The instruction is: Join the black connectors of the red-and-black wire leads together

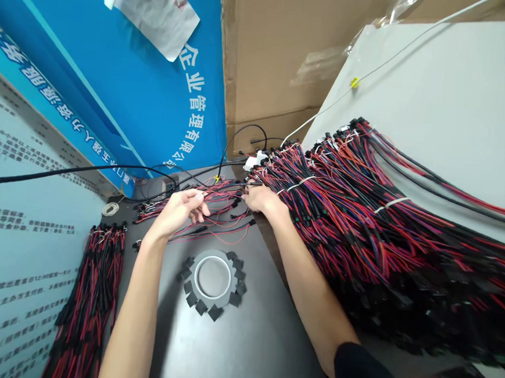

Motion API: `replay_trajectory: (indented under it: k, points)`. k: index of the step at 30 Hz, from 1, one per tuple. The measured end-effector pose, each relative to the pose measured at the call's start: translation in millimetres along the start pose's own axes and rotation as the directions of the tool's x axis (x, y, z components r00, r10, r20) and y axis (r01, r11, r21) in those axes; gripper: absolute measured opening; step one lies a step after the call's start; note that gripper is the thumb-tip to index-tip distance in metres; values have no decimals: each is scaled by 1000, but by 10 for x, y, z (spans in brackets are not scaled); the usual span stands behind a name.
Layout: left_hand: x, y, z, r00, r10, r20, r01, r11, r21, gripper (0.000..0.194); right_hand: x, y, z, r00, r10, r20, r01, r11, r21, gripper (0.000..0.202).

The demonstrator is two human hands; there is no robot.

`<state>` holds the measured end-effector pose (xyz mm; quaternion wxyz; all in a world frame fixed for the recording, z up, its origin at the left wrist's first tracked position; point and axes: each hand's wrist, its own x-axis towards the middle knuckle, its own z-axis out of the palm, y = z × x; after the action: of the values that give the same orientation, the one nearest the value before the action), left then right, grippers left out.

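Head view, clock read from mid-frame: loose wires, thin, red + black plastic w/ dark plugs, lie in a tangle just off centre twd 9 o'clock on the smooth dark grey tabletop. Approx 7 o'clock, a flat grey ring w/ sq. black tabs round its rim. At 3–4 o'clock, a thick harness pile, glossy strands, white ties; at 8, a narrower wire bunch. Matte brown cardboard at 12, blue panel at 10. L hand: grip part-closed, fingers curled, thumb nr a fingertip over the loose wires; can't tell if one's pinched. R hand: fingers bent btwn loose wires & harness pile, tips partly hidden; can't tell how far open or what's held
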<state>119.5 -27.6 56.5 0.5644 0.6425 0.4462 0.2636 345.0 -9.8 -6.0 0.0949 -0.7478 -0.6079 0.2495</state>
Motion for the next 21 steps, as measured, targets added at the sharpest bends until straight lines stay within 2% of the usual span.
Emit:
replay_trajectory:
  k: [2, 5, 8, 11, 15, 19, 21]
  points:
    - [0, -82, 18, 999, -23, 38, 21, 999, 45, 26, -16, 44, 36, 1000, 24, -9, -24, 999, 36, 40]
    - [-7, -255, 53, 997, -59, 56, 56, 996, 62, 28, -77, 150, 128, 999, -12, -44, 19, 982, 185, 33]
    - [-11, -465, 121, 997, -76, -15, 77, 992, 99, 30, -139, 297, 251, 998, -66, -16, 68, 950, 305, 28]
    - [-1, -666, 209, 995, -20, -103, 36, 987, 159, 33, -166, 422, 361, 999, -34, -43, 49, 904, 424, 32]
    - [14, -867, 297, 986, 37, -163, -24, 997, 78, 36, -176, 478, 464, 998, -8, -57, 41, 800, 598, 36]
    - [-27, -988, 329, 967, 73, -243, -81, 996, -21, 40, -214, 459, 543, 983, -24, -183, 113, 862, 494, 23]
    - [-65, -1020, 344, 958, 72, -277, -91, 994, -55, 41, -233, 452, 573, 966, -25, -256, 137, 892, 430, 26]
